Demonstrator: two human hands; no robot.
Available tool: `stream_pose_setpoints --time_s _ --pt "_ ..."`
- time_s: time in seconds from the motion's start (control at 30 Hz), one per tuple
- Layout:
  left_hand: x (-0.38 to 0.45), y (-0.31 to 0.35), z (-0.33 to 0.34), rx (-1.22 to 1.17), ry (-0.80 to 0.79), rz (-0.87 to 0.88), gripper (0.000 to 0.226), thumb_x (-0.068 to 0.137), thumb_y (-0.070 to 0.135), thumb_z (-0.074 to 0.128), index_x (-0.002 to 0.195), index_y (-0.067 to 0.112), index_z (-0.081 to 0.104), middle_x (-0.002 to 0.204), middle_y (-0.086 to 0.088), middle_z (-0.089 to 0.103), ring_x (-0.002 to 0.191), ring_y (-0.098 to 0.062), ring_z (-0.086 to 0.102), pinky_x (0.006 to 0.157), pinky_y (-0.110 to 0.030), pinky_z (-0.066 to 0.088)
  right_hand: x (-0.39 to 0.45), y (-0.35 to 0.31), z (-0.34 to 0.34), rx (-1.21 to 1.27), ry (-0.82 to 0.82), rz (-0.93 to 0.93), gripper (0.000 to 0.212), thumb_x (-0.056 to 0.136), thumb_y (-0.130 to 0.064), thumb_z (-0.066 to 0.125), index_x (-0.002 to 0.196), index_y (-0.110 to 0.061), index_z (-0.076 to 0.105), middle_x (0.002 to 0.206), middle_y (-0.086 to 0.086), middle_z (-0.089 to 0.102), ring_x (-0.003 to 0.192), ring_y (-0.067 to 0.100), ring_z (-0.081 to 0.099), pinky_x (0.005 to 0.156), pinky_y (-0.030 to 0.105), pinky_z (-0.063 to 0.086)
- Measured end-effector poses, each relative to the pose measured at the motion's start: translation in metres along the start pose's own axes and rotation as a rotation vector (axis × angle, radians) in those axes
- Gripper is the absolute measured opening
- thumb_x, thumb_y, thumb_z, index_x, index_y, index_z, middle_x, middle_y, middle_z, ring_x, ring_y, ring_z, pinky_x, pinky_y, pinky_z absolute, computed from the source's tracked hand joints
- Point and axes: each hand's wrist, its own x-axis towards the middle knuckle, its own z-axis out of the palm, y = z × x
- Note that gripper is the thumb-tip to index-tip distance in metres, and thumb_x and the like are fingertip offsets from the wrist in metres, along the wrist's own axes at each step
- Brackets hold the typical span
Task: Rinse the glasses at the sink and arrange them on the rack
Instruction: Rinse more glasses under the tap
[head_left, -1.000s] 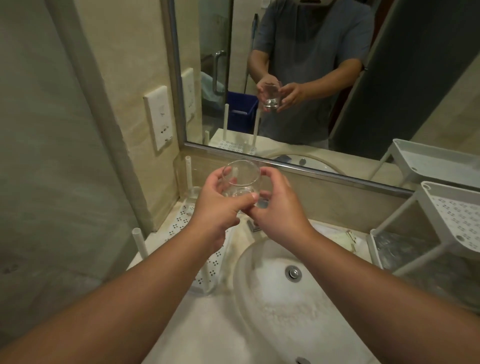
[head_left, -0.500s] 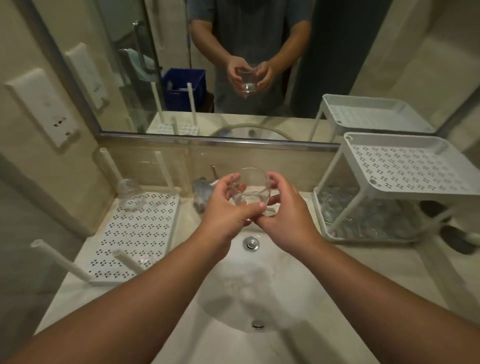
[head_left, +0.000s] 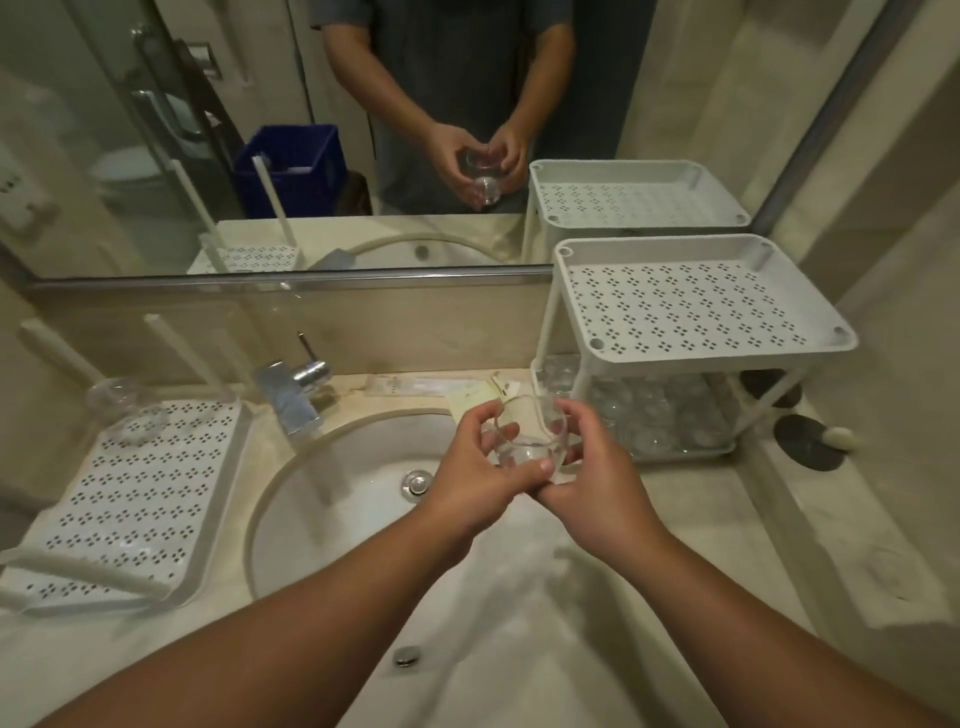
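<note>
Beige marble counter (head_left: 691, 525) now fills the picture, where half a second ago the view sat lower and further left; since then it has swung right, so the white oval sink basin (head_left: 332, 499) lies at centre-left and the wide wall mirror (head_left: 363, 130) spans twelve o'clock. At nine o'clock of the basin lies a flat white perforated plastic tray with upright pegs (head_left: 140, 499), bearing one clear upturned glass (head_left: 124, 410) at its far corner. At two o'clock stands the white two-tier perforated plastic rack (head_left: 696, 306), its lower shelf packed with clear glasses (head_left: 660, 415), its top shelf bare. A chrome tap (head_left: 296, 389) sits at eleven o'clock of the basin.

Both hands have drifted right with the glass, from over the drain to the basin's three o'clock rim. The left hand (head_left: 478, 483) and right hand (head_left: 597, 483) cup a clear round stemless tumbler (head_left: 530, 431) between them, fingers wrapped closely round its sides, mouth tilted away toward twelve o'clock. It looks transparent and wet-bright.
</note>
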Motion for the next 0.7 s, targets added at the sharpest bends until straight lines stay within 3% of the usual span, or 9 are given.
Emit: stream_pose_setpoints --time_s 0.1,0.3,0.43,0.63,0.7 --pt "0.01 -0.013 0.026 0.058 -0.008 -0.04 0.072 0.073 0.013 0.087 0.127 0.033 0.043 0.133 0.009 0.056 0.113 -0.012 0.063 0.068 -0.018 0.048 0.0 0.025 -0.019 -0.037 -0.021 0.012 0.076 0.067 -0.016 0.08 0.13 -0.038 0.045 0.115 -0.021 0.059 0.091 -0.011 0.058 0.066 0.004 0.043" --pt "0.028 -0.029 0.069 0.199 0.033 -0.073 0.079 0.058 0.03 0.087 0.126 0.035 0.048 0.111 0.003 0.058 0.093 -0.013 0.067 0.072 -0.026 0.055 0.007 0.065 -0.046 -0.075 -0.04 0.059 0.072 0.067 -0.016 0.078 0.125 -0.041 0.045 0.112 -0.022 0.062 0.091 -0.01 0.059 0.066 0.007 0.046" --pt "0.038 -0.036 0.085 0.238 0.024 -0.11 0.071 0.073 0.026 0.084 0.133 0.039 0.048 0.104 0.002 0.053 0.082 -0.01 0.061 0.067 -0.024 0.053 0.016 0.084 -0.06 -0.105 -0.064 0.084 0.071 0.069 -0.018 0.08 0.124 -0.042 0.043 0.112 -0.021 0.062 0.097 0.001 0.063 0.078 0.024 0.054" --pt "0.05 -0.039 0.105 0.162 -0.016 -0.192 0.076 0.083 0.024 0.075 0.148 0.037 0.038 0.118 -0.001 0.052 0.081 -0.016 0.06 0.064 -0.024 0.05 0.032 0.103 -0.071 -0.215 -0.083 0.098 0.076 0.077 -0.019 0.08 0.134 -0.041 0.035 0.09 -0.022 0.056 0.073 -0.01 0.056 0.059 0.005 0.041" --pt "0.055 -0.039 0.109 0.149 -0.018 -0.221 0.08 0.08 0.027 0.072 0.15 0.038 0.035 0.121 0.001 0.052 0.084 -0.016 0.061 0.066 -0.027 0.051 0.038 0.106 -0.072 -0.246 -0.115 0.088 0.082 0.078 -0.016 0.079 0.138 -0.044 0.031 0.103 -0.019 0.058 0.077 -0.005 0.057 0.061 0.006 0.041"
